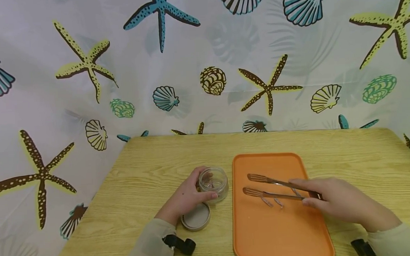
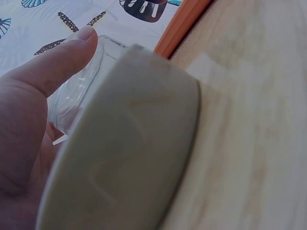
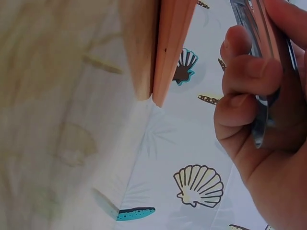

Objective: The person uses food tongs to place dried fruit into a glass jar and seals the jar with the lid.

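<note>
My left hand (image 1: pixel 190 193) grips a clear glass jar (image 1: pixel 218 186) from its left side, thumb in front. The jar stands upright and uncovered left of the orange tray (image 1: pixel 282 235), with something small and dark inside. A round lid (image 1: pixel 196 217) lies beside it under my left wrist. In my right hand (image 1: pixel 342 198) is a pair of metal tongs (image 1: pixel 279 182), held near the hinge end with fingers curled round it. The tongs' slotted tips are spread apart over the tray. Below them lie several small silvery twisted pieces (image 1: pixel 278 203), too small to identify.
All of this is on a wood-grain table (image 1: pixel 158 156). Behind it hangs a white cloth (image 1: pixel 187 37) printed with starfish and shells. Black straps (image 1: pixel 179 244) sit on both wrists. The tray has a low raised rim.
</note>
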Demonstrator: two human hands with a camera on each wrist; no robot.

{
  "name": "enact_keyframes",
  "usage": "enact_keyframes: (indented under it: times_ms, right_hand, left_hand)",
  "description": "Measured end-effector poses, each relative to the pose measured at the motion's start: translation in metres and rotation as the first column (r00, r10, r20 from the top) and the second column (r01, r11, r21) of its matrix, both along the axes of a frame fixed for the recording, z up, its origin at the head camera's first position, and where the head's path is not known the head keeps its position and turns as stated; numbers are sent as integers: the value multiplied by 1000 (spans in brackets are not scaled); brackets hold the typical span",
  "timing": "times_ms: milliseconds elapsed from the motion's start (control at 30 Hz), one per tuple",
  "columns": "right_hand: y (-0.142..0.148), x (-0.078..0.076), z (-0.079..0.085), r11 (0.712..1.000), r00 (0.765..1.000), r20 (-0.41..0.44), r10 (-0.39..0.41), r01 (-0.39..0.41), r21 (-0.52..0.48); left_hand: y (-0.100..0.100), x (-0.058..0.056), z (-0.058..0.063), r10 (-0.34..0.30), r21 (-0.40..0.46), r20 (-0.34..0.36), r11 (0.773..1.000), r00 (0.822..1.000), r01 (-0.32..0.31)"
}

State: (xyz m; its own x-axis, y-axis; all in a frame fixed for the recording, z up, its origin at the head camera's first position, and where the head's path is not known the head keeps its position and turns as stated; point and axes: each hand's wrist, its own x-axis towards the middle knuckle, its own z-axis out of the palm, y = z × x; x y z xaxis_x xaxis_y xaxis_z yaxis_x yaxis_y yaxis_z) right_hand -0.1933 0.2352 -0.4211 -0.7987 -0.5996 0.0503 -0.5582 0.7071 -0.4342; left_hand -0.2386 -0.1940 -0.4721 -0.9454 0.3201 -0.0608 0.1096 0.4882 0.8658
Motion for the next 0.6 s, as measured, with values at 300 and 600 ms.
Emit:
enact_keyframes:
  times_ms: [300,600]
  right_hand:
    - [2,0,-2,1000,1000,16,3,-3,6]
    - [6,-1,-4,1000,1000,28,7,-7,17]
  left_hand:
    - [0,0,0,-5,7,-3,1000,1000,5]
    - [0,1,0,-5,12,0,1000,1000,5]
